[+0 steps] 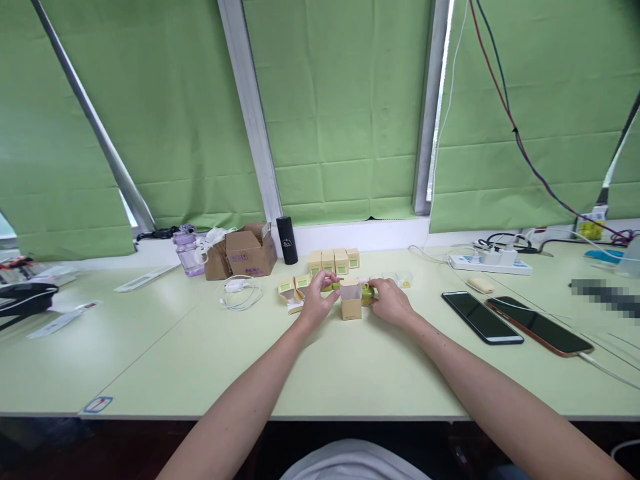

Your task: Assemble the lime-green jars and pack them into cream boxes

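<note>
A small open tan carton (351,308) stands upright on the table between my two hands, its pale inside showing at the top. My right hand (393,302) is closed on a small yellow-green container (367,294) just right of the carton. My left hand (319,298) is at the carton's left side, its fingers curled about a small bright green piece (330,287) whose kind I cannot make out. Behind my left hand lie opened small cartons (287,289) with flaps out. Farther back, several closed cartons (327,260) stand in a row.
Clear plastic pieces (404,279) lie beyond my right hand. Two phones (483,318) and a power strip (493,263) are at the right. A white cable (240,287), a brown cardboard box (249,251), a black cylinder (287,240) and a purple bottle (189,253) stand or lie to the left.
</note>
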Demonstrator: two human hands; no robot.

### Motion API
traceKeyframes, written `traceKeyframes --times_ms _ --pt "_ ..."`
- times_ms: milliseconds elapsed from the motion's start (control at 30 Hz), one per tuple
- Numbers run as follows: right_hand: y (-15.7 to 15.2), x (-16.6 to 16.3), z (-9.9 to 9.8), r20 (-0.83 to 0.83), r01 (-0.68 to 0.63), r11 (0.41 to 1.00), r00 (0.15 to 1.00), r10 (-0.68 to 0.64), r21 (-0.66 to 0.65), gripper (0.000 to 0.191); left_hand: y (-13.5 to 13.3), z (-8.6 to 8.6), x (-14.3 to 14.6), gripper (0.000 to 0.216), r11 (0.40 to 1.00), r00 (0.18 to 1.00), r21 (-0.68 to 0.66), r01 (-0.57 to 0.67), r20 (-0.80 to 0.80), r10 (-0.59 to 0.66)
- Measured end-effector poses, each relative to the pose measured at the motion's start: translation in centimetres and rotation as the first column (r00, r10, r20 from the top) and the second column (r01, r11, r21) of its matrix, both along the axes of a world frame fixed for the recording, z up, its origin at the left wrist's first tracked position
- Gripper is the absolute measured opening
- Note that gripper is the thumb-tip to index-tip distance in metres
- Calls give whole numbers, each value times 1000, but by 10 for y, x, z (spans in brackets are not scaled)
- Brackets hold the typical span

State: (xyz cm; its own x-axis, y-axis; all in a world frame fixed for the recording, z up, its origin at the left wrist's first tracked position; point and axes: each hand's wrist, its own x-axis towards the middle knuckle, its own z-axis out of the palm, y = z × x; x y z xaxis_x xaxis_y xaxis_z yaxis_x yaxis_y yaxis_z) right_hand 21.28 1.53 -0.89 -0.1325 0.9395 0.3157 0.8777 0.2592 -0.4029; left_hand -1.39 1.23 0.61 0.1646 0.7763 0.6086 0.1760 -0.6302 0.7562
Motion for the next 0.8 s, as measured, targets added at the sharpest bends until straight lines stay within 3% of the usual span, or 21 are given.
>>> traceKeyframes --times_ms 100,267,467,800 --pt "0 0 0 -3 1 1000 1000 -1 -5 41 -3 2 0 4 999 997 48 -19 -70 22" --pt "1 0 0 0 0 1000 1000 0 -4 40 0 -2 2 13 997 989 26 -67 -127 70" --pt "0 -1 0 -3 3 1000 1000 -3 -4 41 12 -13 8 22 995 996 -64 -81 -35 79" --pt "-1 -1 1 -6 5 1000 1000 -5 -22 44 23 -14 0 46 957 988 -283 64 154 -20"
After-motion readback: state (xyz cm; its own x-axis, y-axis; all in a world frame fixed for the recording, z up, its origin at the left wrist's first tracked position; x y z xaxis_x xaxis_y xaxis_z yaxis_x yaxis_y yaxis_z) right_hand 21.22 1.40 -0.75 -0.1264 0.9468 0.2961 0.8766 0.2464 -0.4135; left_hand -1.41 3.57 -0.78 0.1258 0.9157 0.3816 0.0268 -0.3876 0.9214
